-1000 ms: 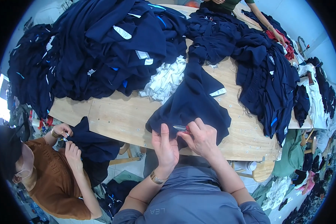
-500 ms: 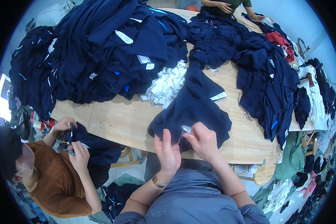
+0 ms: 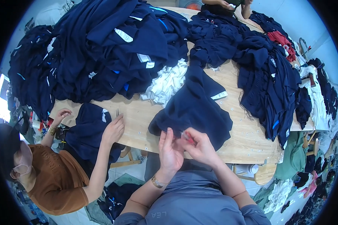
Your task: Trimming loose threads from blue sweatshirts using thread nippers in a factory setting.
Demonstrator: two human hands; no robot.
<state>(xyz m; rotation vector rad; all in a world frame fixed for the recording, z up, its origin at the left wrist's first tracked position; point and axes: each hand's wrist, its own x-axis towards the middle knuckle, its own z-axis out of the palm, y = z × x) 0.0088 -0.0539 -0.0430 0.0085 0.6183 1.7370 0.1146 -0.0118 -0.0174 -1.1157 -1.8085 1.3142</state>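
Observation:
My left hand is palm up over the front edge of a dark navy garment, its thumb and index finger raised. The other fingers bend toward the right hand, and what they hold is hidden. My right hand pinches a small shiny clear-and-red piece whose kind is unclear, close against the left fingers. Beneath and beyond both hands, the garment lies spread on the table, with a white tag at its right side.
A tall pile of navy garments covers the left of the wooden table. White cloth tags lie heaped beside it. More navy garments hang over the right edge. A co-worker in brown sits at left; another person stands opposite.
My right hand has shifted slightly left and down, and red now shows in the small piece. The co-worker at left has laid a navy garment on the table and reached toward small metal tweezers or snips.

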